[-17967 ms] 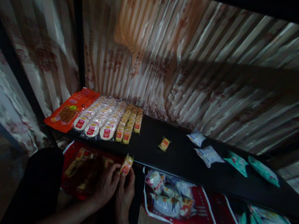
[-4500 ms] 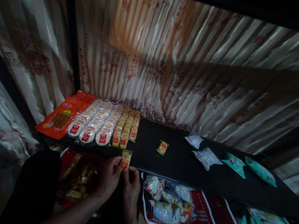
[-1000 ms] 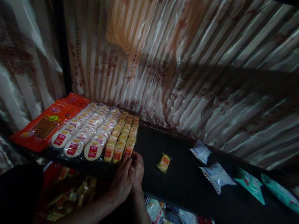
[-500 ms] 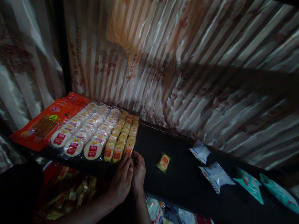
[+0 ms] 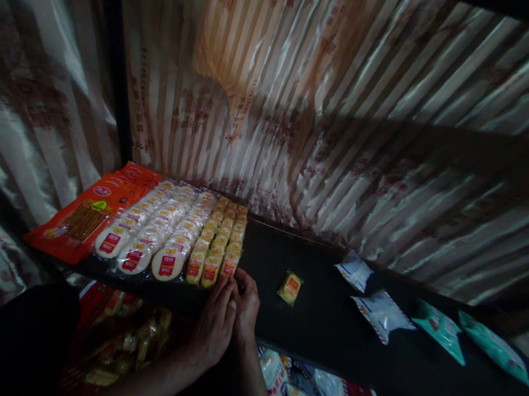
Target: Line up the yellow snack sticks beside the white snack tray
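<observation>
At black shelf (image 5: 308, 327) | our left hand (image 5: 216, 320), right hand (image 5: 246, 304) curled at yellow snack packet (image 5: 230, 264), grip hidden | probably light, crumbly: pinch sides

Left hand (image 5: 214, 323): bare, back turned up, fingers pointing forward and drawn close together.
Right hand (image 5: 248, 305): bare, turned on its edge, fingers bent inward toward the left.
Spacing: side by side, meeting near the fingertips.
Grip: too dim and hidden to tell.
Left forearm (image 5: 148, 378): bare, slanting in from lower left.
Right forearm (image 5: 260, 385): bare, slanting more steeply.
Left knee (image 5: 33, 321): raised, dark-clothed.
</observation>
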